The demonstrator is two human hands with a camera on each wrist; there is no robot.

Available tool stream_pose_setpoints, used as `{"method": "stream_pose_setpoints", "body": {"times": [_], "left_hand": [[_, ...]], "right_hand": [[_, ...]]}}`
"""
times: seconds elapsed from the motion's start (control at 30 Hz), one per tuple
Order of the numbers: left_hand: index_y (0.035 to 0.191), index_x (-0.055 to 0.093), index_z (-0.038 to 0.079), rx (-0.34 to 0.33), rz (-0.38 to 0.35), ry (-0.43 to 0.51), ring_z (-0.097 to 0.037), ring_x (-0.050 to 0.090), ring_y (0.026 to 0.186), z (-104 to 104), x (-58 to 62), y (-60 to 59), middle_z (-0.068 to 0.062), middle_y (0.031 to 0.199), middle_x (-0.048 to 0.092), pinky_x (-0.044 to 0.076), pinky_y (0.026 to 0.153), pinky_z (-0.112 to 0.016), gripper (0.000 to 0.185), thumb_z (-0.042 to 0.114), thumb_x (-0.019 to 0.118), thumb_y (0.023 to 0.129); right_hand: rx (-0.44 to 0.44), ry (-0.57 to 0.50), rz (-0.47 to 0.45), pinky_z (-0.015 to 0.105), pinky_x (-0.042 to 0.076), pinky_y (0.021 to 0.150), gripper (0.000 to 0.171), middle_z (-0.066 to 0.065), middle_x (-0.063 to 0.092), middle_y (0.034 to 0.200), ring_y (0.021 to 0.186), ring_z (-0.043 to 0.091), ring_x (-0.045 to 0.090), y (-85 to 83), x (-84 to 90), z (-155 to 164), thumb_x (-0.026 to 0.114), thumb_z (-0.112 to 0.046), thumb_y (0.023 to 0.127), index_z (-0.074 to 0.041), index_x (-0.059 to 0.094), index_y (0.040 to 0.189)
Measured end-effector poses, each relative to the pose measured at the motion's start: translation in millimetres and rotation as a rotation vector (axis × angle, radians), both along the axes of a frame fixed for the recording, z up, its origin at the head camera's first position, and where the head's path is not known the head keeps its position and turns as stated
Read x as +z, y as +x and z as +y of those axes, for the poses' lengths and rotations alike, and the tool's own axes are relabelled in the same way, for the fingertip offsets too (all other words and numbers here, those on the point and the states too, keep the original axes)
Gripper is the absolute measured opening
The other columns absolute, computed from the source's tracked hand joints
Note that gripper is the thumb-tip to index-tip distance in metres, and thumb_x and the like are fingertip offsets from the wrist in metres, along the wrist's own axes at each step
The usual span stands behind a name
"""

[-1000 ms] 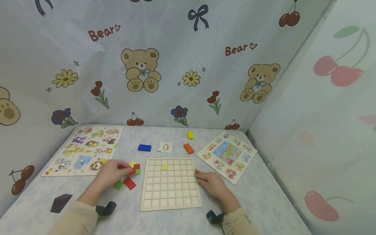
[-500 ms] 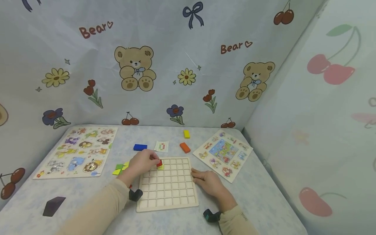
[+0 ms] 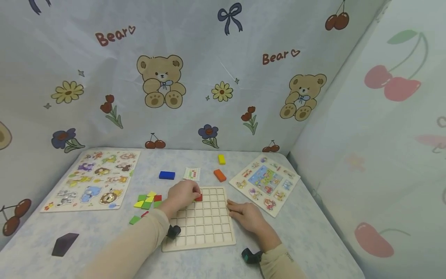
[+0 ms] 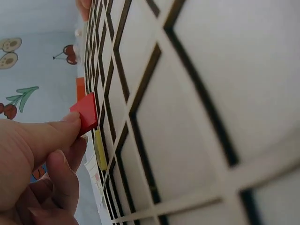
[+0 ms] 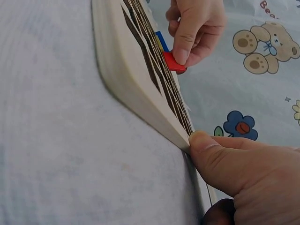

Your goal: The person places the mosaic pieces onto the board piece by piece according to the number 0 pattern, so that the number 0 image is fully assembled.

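Observation:
A small red square tile [image 3: 198, 197] is pinched between the thumb and fingers of my left hand [image 3: 182, 193], tilted over the upper rows of a pale wooden grid board [image 3: 209, 228]. In the left wrist view the red tile [image 4: 86, 114] stands at an angle, its lower edge at the board. Beside it a yellow tile [image 4: 100, 150] sits in the grid; in the head view my left hand hides most of it. My right hand [image 3: 249, 217] rests against the board's right side. The right wrist view shows its thumb [image 5: 201, 143] touching the edge.
Loose green, yellow and red tiles [image 3: 146, 205] lie left of the board. Behind it are a blue block [image 3: 167, 175], a patterned card [image 3: 192, 174], an orange block [image 3: 220, 175] and a yellow block [image 3: 222, 159]. Picture puzzle boards [image 3: 94, 180] [image 3: 266, 182] flank them.
My left hand has picked the red tile from the loose pile and carried it right, over the board, then slightly further right past the yellow tile. My right hand stays at the board's side.

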State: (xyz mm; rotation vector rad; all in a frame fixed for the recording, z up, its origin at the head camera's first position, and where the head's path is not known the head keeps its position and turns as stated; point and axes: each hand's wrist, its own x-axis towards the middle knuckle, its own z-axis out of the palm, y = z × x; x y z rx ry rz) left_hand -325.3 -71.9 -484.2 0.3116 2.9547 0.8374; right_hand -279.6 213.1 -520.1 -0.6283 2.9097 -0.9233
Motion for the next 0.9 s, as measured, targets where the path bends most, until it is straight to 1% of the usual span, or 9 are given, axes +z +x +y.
{"method": "stream_pose_setpoints", "body": {"times": [0.2, 0.3, 0.4, 0.47, 0.57, 0.67, 0.73, 0.83, 0.9], "left_hand": [[0.083, 0.076, 0.027, 0.01, -0.007, -0.038, -0.012, 0.059, 0.073, 1.8, -1.4, -0.8, 0.011, 0.081, 0.069, 0.046, 0.061, -0.034, 0.01, 0.029, 0.078, 0.092], [0.088, 0.076, 0.026, -0.009, 0.025, -0.048, -0.012, 0.059, 0.073, 2.1, -2.9, -0.5, 0.01, 0.084, 0.068, 0.046, 0.061, -0.034, 0.006, 0.028, 0.078, 0.092], [0.094, 0.074, 0.026, 0.001, 0.051, -0.008, -0.011, 0.059, 0.075, -2.4, -1.8, 4.3, 0.01, 0.088, 0.067, 0.047, 0.061, -0.033, 0.004, 0.03, 0.076, 0.094], [0.098, 0.075, 0.026, 0.03, 0.05, 0.045, -0.012, 0.062, 0.08, -11.4, 4.1, 11.0, 0.01, 0.092, 0.069, 0.049, 0.065, -0.035, 0.005, 0.031, 0.074, 0.095], [0.105, 0.075, 0.025, 0.1, 0.035, 0.12, -0.015, 0.064, 0.091, -37.9, 16.0, 23.0, 0.007, 0.101, 0.071, 0.051, 0.074, -0.038, 0.012, 0.033, 0.072, 0.097], [0.114, 0.074, 0.021, 0.168, 0.014, 0.158, -0.02, 0.064, 0.098, -78.3, 21.8, 35.8, 0.0, 0.11, 0.072, 0.051, 0.082, -0.042, 0.021, 0.034, 0.071, 0.098], [0.119, 0.072, 0.017, 0.224, -0.005, 0.159, -0.022, 0.064, 0.1, -107.3, 17.7, 44.8, -0.004, 0.115, 0.072, 0.051, 0.081, -0.042, 0.027, 0.035, 0.069, 0.098], [0.122, 0.07, 0.014, 0.312, -0.038, 0.156, -0.026, 0.062, 0.102, -145.4, 5.5, 56.4, -0.009, 0.118, 0.07, 0.05, 0.08, -0.042, 0.032, 0.036, 0.068, 0.099], [0.123, 0.07, 0.011, 0.339, -0.052, 0.153, -0.028, 0.063, 0.103, -164.8, -4.6, 60.8, -0.011, 0.116, 0.071, 0.05, 0.08, -0.044, 0.033, 0.035, 0.069, 0.098]], "right_hand": [[0.007, -0.018, 0.003, 0.048, 0.048, 0.107, 0.035, -0.01, 0.06, 0.144, 0.132, 0.025, 0.06, 0.3, -2.3, 0.7, 0.069, -0.026, 0.099, -0.019, 0.07, 0.133], [0.001, -0.013, -0.001, 0.048, 0.048, 0.107, 0.035, -0.009, 0.06, 0.144, 0.132, 0.025, 0.06, 0.5, -4.1, 2.1, 0.069, -0.025, 0.099, -0.019, 0.07, 0.133], [-0.005, -0.017, -0.014, 0.048, 0.048, 0.107, 0.034, -0.009, 0.06, 0.144, 0.133, 0.025, 0.059, 0.9, -5.2, 3.2, 0.069, -0.025, 0.099, -0.019, 0.07, 0.133], [-0.005, -0.017, -0.013, 0.049, 0.048, 0.107, 0.034, -0.009, 0.061, 0.144, 0.133, 0.025, 0.059, 1.2, -5.2, 3.3, 0.069, -0.026, 0.099, -0.019, 0.07, 0.132], [-0.007, -0.013, -0.006, 0.049, 0.048, 0.107, 0.034, -0.009, 0.061, 0.143, 0.133, 0.025, 0.059, 0.7, -4.0, 2.5, 0.069, -0.026, 0.099, -0.02, 0.071, 0.132], [-0.008, -0.005, -0.002, 0.049, 0.047, 0.107, 0.034, -0.009, 0.061, 0.143, 0.133, 0.025, 0.059, -0.1, -3.2, 1.6, 0.069, -0.026, 0.099, -0.02, 0.071, 0.132], [-0.007, -0.005, -0.012, 0.049, 0.046, 0.108, 0.034, -0.009, 0.06, 0.144, 0.134, 0.026, 0.058, -0.7, -2.5, 1.2, 0.069, -0.026, 0.099, -0.019, 0.071, 0.132], [-0.007, -0.003, -0.026, 0.05, 0.045, 0.109, 0.034, -0.01, 0.059, 0.146, 0.136, 0.026, 0.056, -2.0, -1.7, 0.8, 0.069, -0.027, 0.099, -0.02, 0.07, 0.132], [-0.013, -0.008, -0.033, 0.05, 0.045, 0.11, 0.034, -0.011, 0.058, 0.146, 0.137, 0.026, 0.056, -3.1, -1.4, 0.1, 0.069, -0.027, 0.099, -0.02, 0.07, 0.132]]}}
